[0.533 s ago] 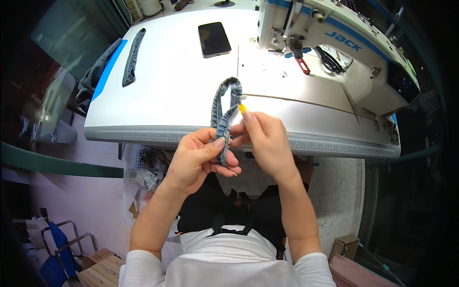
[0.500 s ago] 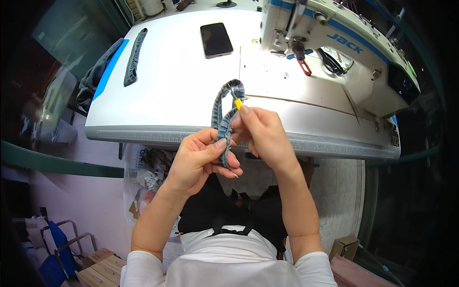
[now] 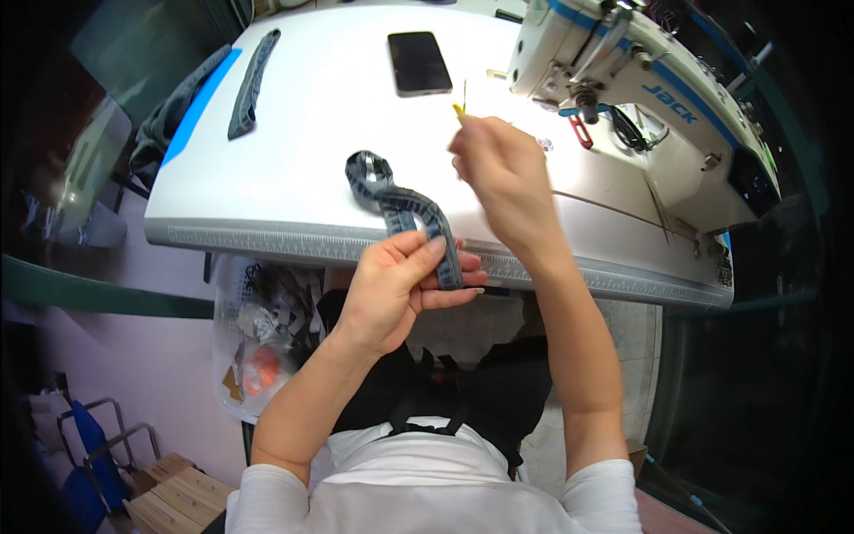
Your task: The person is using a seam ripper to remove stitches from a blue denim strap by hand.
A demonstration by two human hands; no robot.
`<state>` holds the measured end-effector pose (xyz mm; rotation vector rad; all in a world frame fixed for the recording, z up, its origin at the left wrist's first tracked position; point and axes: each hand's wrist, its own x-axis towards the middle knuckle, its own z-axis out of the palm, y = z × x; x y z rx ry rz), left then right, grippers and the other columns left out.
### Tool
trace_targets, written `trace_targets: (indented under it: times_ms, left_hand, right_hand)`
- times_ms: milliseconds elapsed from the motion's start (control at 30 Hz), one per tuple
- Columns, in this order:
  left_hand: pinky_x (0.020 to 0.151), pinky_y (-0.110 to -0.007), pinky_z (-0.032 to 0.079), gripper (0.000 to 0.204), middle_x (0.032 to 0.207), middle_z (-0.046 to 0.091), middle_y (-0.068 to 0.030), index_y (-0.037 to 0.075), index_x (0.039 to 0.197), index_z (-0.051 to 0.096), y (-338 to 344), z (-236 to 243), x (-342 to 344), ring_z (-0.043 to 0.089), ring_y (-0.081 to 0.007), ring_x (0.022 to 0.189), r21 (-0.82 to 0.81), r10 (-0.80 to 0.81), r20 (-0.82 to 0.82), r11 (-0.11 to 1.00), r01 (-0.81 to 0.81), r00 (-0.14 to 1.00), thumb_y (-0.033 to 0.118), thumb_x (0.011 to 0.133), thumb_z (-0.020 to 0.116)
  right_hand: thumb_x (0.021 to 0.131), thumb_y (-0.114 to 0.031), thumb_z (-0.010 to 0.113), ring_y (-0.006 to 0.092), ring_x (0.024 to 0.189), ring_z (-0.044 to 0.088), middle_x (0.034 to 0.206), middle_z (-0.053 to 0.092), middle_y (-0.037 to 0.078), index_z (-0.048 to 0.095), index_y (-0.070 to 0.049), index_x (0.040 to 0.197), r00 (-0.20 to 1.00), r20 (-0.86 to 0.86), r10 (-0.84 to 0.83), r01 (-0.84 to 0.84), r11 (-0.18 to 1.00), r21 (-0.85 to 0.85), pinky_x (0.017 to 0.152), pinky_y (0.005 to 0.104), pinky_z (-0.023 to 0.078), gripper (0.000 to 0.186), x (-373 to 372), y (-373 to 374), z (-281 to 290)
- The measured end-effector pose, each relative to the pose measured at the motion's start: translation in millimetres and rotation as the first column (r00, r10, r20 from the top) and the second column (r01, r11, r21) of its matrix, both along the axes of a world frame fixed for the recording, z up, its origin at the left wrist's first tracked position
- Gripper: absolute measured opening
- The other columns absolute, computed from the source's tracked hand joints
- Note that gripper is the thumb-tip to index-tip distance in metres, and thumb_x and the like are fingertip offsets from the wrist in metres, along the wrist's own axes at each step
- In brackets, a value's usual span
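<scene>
My left hand (image 3: 391, 289) pinches a blue denim strip (image 3: 420, 201) between thumb and fingers, just over the table's front edge. The strip's far end curls into a loop resting on the white tabletop (image 3: 298, 169), while its near end lies across my fingers. My right hand (image 3: 509, 173) is raised over the table, apart from the strip. Closed in it is a small seam ripper (image 3: 459, 110) with a yellow handle, its thin metal tip pointing away from me. Most of the handle is hidden by my fingers.
A black phone (image 3: 419, 64) lies beyond my hands. The sewing machine (image 3: 680, 111) fills the right side. A second denim strip (image 3: 253, 84) and a dark folded garment (image 3: 173, 120) are at the left. A bin of scraps (image 3: 229, 356) stands below the ruler-marked table edge (image 3: 294, 245).
My right hand has pulled away from the denim strip with the seam ripper, up and to the right. The strip's far loop has dropped leftward onto the table. The view has shifted slightly.
</scene>
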<state>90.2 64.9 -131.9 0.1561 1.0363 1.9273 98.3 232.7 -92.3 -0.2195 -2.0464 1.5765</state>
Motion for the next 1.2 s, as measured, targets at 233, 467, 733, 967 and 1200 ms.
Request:
trace_targets:
  times_ms: [233, 467, 733, 967, 1200]
  left_hand:
    - [0.083, -0.04, 0.063, 0.03, 0.105, 0.072, -0.022, -0.004, 0.124, 0.056, -2, 2, 9, 0.073, -0.0324, 0.097, -0.062, 0.059, -0.065, 0.996, -0.063, 0.996, 0.018, 0.106, 0.047]
    - [0.086, -0.04, 0.062, 0.031, 0.107, 0.072, -0.0227, -0.003, 0.124, 0.055, -6, 9, 10, 0.073, -0.0327, 0.1, -0.079, 0.063, -0.121, 0.994, -0.073, 0.991, 0.021, 0.107, 0.046]
    - [0.087, -0.039, 0.062, 0.032, 0.107, 0.071, -0.0231, -0.004, 0.124, 0.054, -2, 2, 12, 0.072, -0.0315, 0.101, -0.089, 0.039, -0.138, 0.995, -0.052, 0.99, 0.021, 0.106, 0.047]
    - [0.09, -0.039, 0.06, 0.014, 0.112, 0.069, -0.0254, -0.001, 0.101, 0.054, -2, -9, 20, 0.07, -0.0322, 0.107, -0.033, 0.08, -0.186, 0.996, -0.088, 0.979, 0.012, 0.104, 0.052]
    - [0.09, -0.04, 0.06, 0.018, 0.107, 0.069, -0.0256, 0.0, 0.094, 0.052, 4, -22, 22, 0.07, -0.0328, 0.104, 0.023, 0.162, -0.252, 0.987, -0.161, 0.954, 0.014, 0.104, 0.052]
  right_hand:
    - [0.106, -0.019, 0.05, 0.0067, 0.05, 0.048, 0.056, 0.052, 0.001, 0.062, 0.0, 0.083, 0.964, 0.234, 0.129, -0.088, 0.98, -0.176, 0.047, 0.0246, 0.037, 0.032, 132, -53, -42]
    - [0.104, -0.017, 0.052, 0.0103, 0.047, 0.051, 0.054, 0.052, 0.003, 0.061, 0.0, 0.082, 0.967, 0.252, 0.033, -0.015, 0.997, -0.071, 0.046, 0.0265, 0.039, 0.03, 125, -58, -61]
    - [0.105, -0.017, 0.051, 0.0118, 0.047, 0.054, 0.055, 0.054, 0.004, 0.061, -0.001, 0.081, 0.965, 0.259, 0.043, -0.017, 0.995, -0.101, 0.046, 0.0272, 0.04, 0.031, 126, -60, -62]
    - [0.104, -0.016, 0.053, 0.0183, 0.048, 0.057, 0.057, 0.056, 0.009, 0.06, 0.0, 0.081, 0.974, 0.215, -0.069, 0.077, 0.997, -0.029, 0.047, 0.0301, 0.042, 0.029, 126, -71, -73]
    - [0.101, -0.01, 0.054, 0.0314, 0.054, 0.063, 0.065, 0.061, 0.013, 0.057, -0.001, 0.083, 0.986, 0.1, -0.131, 0.112, 0.977, 0.181, 0.05, 0.0375, 0.047, 0.021, 120, -81, -84]
